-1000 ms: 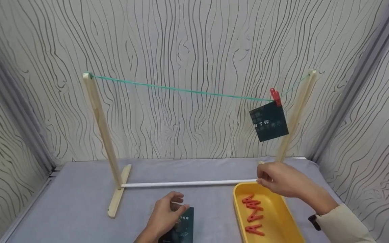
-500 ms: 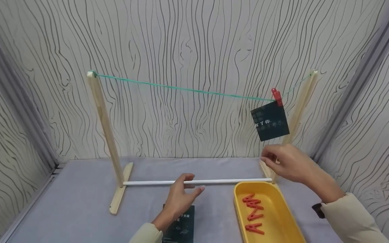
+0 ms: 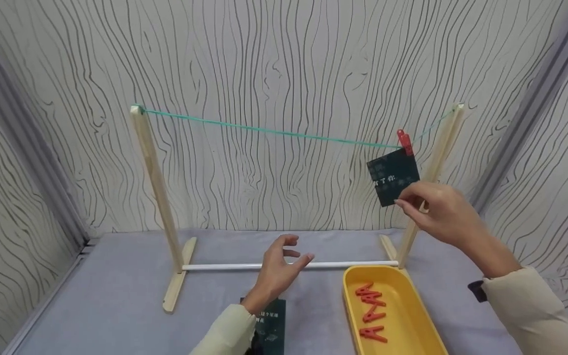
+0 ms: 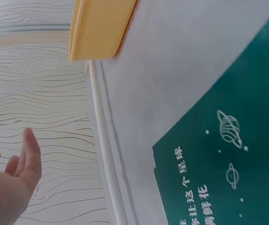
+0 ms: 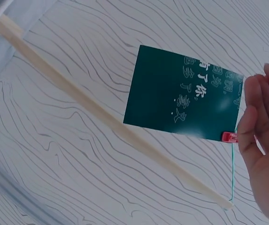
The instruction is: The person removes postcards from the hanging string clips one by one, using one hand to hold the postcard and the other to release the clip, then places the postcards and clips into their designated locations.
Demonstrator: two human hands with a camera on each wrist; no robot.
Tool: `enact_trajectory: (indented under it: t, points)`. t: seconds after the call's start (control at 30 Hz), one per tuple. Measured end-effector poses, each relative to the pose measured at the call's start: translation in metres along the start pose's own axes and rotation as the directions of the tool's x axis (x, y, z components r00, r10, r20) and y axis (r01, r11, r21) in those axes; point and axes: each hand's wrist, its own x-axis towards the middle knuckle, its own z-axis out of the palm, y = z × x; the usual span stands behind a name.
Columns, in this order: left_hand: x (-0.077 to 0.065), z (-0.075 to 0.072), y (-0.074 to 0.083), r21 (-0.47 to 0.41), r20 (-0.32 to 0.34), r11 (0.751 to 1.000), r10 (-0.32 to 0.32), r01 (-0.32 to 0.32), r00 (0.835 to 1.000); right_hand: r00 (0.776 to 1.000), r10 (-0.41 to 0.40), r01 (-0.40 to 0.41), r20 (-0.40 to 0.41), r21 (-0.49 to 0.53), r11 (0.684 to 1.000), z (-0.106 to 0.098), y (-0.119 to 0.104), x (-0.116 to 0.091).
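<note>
A dark green card (image 3: 387, 172) with white writing hangs tilted from a green string (image 3: 274, 131), clipped at its upper right corner by a red clothespin (image 3: 406, 143). My right hand (image 3: 439, 212) is raised in front of the card's lower right corner, fingers loosely curled, with nothing seen between them. In the right wrist view, the fingers overlap the edge of the card; whether they touch it I cannot tell. Over the table, my left hand (image 3: 281, 268) holds nothing, its thumb and fingers apart. Partly hidden under the left forearm lies another green card (image 4: 228, 154).
A yellow tray (image 3: 424, 315) with several red clothespins (image 3: 372, 315) stands at the front right. The string spans a left wooden post (image 3: 156, 187) and a right wooden post (image 3: 442, 153), joined low down by a white rod (image 3: 220, 267). Behind rises a wood-patterned wall (image 3: 264, 64).
My right hand has risen from beside the tray to the hanging card. My left hand has moved up and right, away from the card on the table. The hanging card stays clipped.
</note>
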Motion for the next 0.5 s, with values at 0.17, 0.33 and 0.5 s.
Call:
enact_trajectory:
  t: [0.17,0.33,0.5]
  points:
    - [0.011,0.011,0.003,-0.047,0.020,0.999,-0.017,0.018,1.000,0.996,0.015,-0.016,-0.091,-0.012,1.000,-0.009,0.012,0.005]
    - [0.019,0.011,0.007,-0.027,0.018,0.999,-0.041,0.041,0.999,0.985,0.044,-0.044,-0.165,0.009,0.999,-0.012,0.020,0.013]
    - [0.024,0.007,0.008,-0.007,-0.001,0.999,-0.038,0.038,0.999,0.982,0.032,-0.033,-0.188,0.001,0.999,-0.015,0.029,0.024]
